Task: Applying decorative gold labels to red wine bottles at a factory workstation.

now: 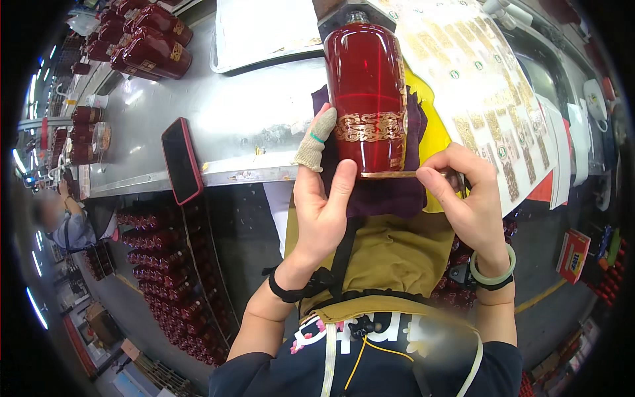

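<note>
A glossy dark red bottle (362, 73) with gold ornament lies on a dark purple cloth (415, 142), its neck pointing away from me. My left hand (321, 208) steadies its lower left side; one finger wears a knitted finger cover (316, 142), and the thumb rests near the base. Along the bottle's near edge runs a thin gold strip (390, 175). Its right end meets the thumb and finger of my right hand (469, 192), which are pinched together. The other right-hand fingers are curled, partly hidden.
To the right lie sheets of gold stickers (493, 99) over a yellow cloth (433, 116). A phone in a red case (180, 161) lies at the metal table's (245, 135) near edge. More red bottles (155, 46) stand far left, and many others (165, 284) below. A white-lined tray (264, 33) is behind.
</note>
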{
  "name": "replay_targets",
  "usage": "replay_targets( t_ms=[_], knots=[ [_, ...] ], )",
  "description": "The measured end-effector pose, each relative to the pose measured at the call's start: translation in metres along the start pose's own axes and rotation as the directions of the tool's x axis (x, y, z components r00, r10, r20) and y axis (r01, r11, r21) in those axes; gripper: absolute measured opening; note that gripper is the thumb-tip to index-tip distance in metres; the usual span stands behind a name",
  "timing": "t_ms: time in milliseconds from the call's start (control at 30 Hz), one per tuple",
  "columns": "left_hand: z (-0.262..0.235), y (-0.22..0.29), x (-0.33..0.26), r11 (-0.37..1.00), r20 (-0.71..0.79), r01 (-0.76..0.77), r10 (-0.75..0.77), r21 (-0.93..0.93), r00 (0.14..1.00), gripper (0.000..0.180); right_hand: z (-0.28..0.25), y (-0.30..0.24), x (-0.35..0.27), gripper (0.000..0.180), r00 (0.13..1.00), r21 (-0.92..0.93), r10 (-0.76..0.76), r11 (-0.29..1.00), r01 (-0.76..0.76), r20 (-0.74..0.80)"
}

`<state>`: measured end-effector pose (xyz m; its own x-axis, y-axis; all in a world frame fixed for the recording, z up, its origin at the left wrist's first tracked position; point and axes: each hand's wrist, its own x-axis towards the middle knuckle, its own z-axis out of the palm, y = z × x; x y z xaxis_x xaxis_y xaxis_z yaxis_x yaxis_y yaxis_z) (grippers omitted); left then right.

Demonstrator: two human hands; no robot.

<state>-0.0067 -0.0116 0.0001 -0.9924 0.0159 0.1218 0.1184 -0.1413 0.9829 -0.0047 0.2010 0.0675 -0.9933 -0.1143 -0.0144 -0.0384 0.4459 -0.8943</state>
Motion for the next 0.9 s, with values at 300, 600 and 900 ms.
replay_targets(
  t_ms=[300,600,900],
  knots=[
    [-0.001,-0.001,0.0,0.991,0.036,-0.06,0.056,0.12,0.998,0.068,0.0,0.002,0.001,0.01,1.0,0.004,-0.001,1.0,0.001,-0.008],
    [-0.009,-0.005,-0.014,0.721,0.052,-0.451,0.502,0.526,0.863,0.041,0.001,0.003,0.0,0.011,1.0,0.014,-0.009,1.0,0.01,-0.018],
    [-0.004,-0.007,-0.005,0.484,0.154,-0.564,0.652,0.669,0.743,0.027,0.002,0.002,0.002,0.01,0.997,0.03,-0.075,0.997,0.076,-0.019]
  ],
)
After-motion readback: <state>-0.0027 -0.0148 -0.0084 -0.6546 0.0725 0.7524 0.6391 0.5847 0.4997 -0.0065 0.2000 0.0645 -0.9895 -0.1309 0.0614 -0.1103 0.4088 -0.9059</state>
